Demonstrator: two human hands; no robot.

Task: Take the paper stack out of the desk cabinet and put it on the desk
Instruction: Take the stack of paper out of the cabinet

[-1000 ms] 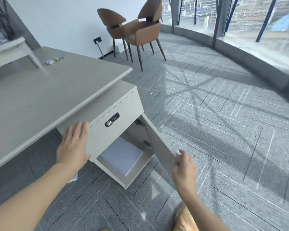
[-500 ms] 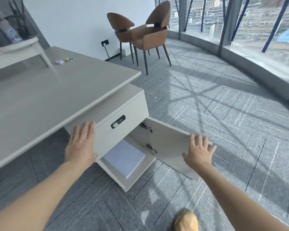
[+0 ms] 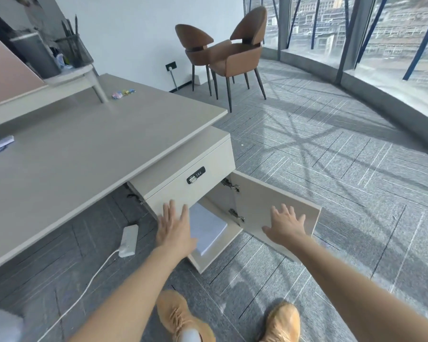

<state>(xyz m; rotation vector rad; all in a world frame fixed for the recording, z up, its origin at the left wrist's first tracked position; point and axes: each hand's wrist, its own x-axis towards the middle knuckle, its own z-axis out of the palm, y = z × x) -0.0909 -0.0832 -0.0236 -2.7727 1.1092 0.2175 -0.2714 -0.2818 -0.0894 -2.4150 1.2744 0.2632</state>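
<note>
A white paper stack [image 3: 208, 227] lies flat on the floor of the desk cabinet [image 3: 208, 166], under the beige desk [image 3: 84, 154]. The cabinet door [image 3: 262, 208] stands swung wide open to the right. My left hand [image 3: 174, 227] is open, fingers spread, in front of the cabinet's opening just left of the stack and partly covering it. My right hand [image 3: 286, 224] is open with its palm flat against the inner face of the door. Neither hand holds anything.
A drawer front with a combination lock [image 3: 195, 175] sits above the opening. A white power strip [image 3: 128, 240] with its cable lies on the carpet left of the cabinet. Two brown chairs [image 3: 223, 55] stand by the far wall. My tan shoes [image 3: 282, 324] are below.
The cabinet door has swung from half open to fully open, with my right hand moving from its edge onto its inner face. My left hand slid from the drawer front down to the opening.
</note>
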